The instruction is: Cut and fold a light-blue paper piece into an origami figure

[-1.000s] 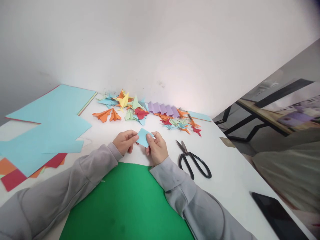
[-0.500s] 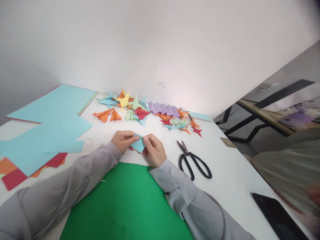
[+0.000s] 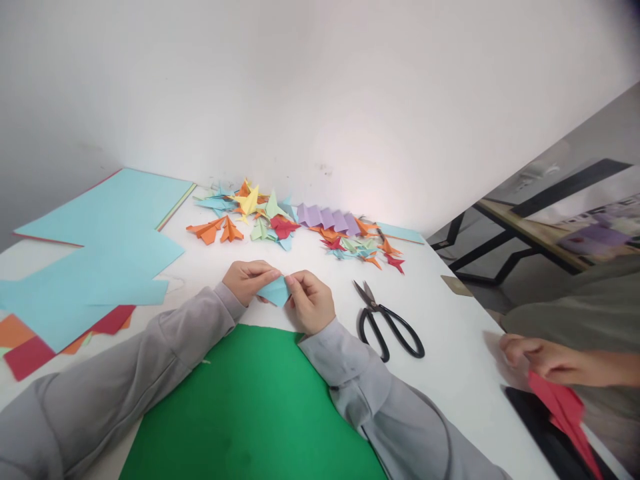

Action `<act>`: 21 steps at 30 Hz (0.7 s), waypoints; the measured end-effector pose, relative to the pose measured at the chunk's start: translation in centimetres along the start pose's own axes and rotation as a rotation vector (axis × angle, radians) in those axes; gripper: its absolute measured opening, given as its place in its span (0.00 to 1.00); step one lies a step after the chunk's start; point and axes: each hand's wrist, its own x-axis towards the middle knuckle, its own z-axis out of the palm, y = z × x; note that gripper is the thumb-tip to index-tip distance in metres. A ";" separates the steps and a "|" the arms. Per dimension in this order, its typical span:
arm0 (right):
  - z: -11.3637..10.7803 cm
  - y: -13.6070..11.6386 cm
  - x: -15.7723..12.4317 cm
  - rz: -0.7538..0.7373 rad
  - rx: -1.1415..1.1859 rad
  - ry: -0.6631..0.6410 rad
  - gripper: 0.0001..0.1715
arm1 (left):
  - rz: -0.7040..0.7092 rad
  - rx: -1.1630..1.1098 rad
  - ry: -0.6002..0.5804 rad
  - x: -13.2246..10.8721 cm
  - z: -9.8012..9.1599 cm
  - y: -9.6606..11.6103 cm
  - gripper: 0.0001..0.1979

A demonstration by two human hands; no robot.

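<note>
Between both hands is a small piece of light-blue paper (image 3: 275,292), folded and held just above the white table. My left hand (image 3: 249,280) pinches its left edge, thumb on top. On the right edge, my right hand (image 3: 311,301) grips the paper between thumb and fingers. A green sheet (image 3: 250,407) lies under my forearms, nearest to me. Black-handled scissors (image 3: 373,305) rest to the right of my right hand, blades slightly apart. Behind the hands, folded paper planes (image 3: 249,200) in several colours are heaped near the wall.
Large light-blue sheets (image 3: 115,207) and red and orange pieces (image 3: 30,353) cover the left side. A purple pleated paper (image 3: 327,219) stands by the wall. At the right edge, another person's hand (image 3: 545,357) holds red folded paper (image 3: 560,407) over a black flat object (image 3: 530,427).
The light-blue paper has tilted slightly in my hands, which stay in nearly the same place. Another person's hand with red folded paper has come into view at the right.
</note>
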 end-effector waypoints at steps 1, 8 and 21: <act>0.0 0.0 0.0 -0.002 0.006 -0.003 0.13 | 0.002 0.001 -0.002 0.0 0.0 0.0 0.14; 0.2 0.5 0.0 0.028 0.101 -0.024 0.12 | -0.018 -0.025 0.077 0.0 0.0 0.1 0.16; 0.3 0.8 0.2 -0.026 0.166 0.128 0.13 | -0.085 -0.200 0.214 0.7 0.1 -0.7 0.20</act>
